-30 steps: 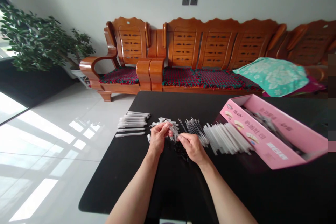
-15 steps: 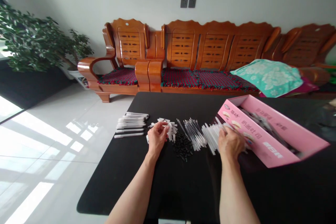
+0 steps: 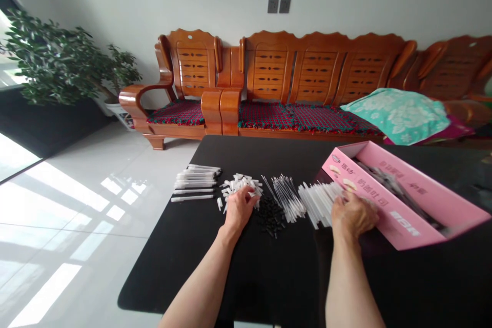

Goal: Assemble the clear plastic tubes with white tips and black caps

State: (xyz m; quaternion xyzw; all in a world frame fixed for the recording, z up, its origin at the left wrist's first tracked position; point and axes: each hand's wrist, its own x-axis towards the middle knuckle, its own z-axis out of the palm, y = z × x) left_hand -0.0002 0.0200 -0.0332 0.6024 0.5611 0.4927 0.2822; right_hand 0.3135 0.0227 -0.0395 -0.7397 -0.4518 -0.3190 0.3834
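Observation:
My left hand rests at the pile of white pen caps, its thumb and forefinger pinched on what looks like one cap. Close to its fingers lies a heap of small black plugs. To the right are thin pen refills with metal tips, then a row of translucent white pen barrels. My right hand is closed at the right end of these barrels, against the pink box; anything inside its fingers is hidden. Capped white pens are lined up at the far left.
The pink open box stands at the right with greyish contents inside. All lies on a black table. Behind it are wooden seats with a turquoise cloth; a potted plant stands at the left.
My left hand has lowered onto the cap pile, uncovering more caps. My right hand has shifted slightly right and down along the barrels. The camera view has shifted a little.

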